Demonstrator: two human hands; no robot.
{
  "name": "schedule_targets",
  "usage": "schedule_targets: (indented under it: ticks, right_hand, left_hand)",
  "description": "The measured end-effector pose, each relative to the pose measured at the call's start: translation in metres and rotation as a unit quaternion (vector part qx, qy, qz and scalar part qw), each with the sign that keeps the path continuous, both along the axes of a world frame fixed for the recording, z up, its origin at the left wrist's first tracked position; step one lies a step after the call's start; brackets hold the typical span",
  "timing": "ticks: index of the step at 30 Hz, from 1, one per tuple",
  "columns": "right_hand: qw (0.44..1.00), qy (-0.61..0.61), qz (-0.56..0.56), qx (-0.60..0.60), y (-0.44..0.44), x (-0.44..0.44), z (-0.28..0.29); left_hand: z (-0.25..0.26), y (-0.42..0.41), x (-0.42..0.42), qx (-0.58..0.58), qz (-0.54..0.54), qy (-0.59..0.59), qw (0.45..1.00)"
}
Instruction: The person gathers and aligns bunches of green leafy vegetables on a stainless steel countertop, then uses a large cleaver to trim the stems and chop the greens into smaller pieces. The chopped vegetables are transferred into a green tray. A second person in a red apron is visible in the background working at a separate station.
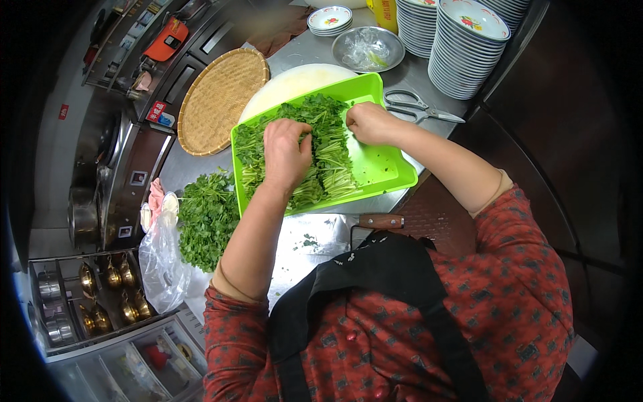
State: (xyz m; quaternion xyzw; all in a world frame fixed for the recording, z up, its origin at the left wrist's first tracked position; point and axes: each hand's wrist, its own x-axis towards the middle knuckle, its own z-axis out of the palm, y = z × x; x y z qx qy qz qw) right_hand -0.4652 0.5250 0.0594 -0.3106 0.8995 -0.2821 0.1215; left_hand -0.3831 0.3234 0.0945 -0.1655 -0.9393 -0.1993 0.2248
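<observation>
A green plastic tray stands before me, mostly filled with rows of leafy green herbs, their pale stems towards me. Over the middle of the herbs is my left hand, thumb and forefinger curved close together; whether it pinches a sprig cannot be told. My right hand is at the tray's right part, fingers curled down beside the herbs' edge, its fingertips partly hidden. More leafy herbs lie in a heap left of the tray. A cleaver with a wooden handle lies flat just below the tray.
Kitchen scissors lie right of the tray. Behind it are a round white cutting board, a woven bamboo tray, a metal bowl and tall stacks of dishes. A clear plastic bag hangs near the counter's left edge.
</observation>
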Motion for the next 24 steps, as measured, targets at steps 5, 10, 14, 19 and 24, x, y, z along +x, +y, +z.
schedule_targets:
  ticks: [5,10,14,19,24]
  right_hand:
    - [0.996,0.020,-0.006,-0.089,-0.021,0.006,0.003]
    - [0.993,0.005,-0.003,-0.115,-0.023,0.009,0.004]
    - [0.992,-0.010,-0.022,-0.127,-0.012,0.001,0.004]
    - [0.979,-0.090,-0.005,-0.184,-0.012,-0.001,0.005]
    - [0.993,0.054,-0.005,-0.109,-0.001,0.019,0.033]
  left_hand:
    - [-0.008,0.002,0.012,-0.011,0.039,-0.018,0.999]
    - [-0.011,0.001,0.024,-0.004,0.035,-0.009,0.999]
    - [-0.004,0.002,0.032,0.004,0.023,0.000,1.000]
    - [-0.002,0.008,0.032,-0.012,0.007,0.008,1.000]
    - [0.005,0.014,0.042,-0.015,-0.023,-0.017,0.999]
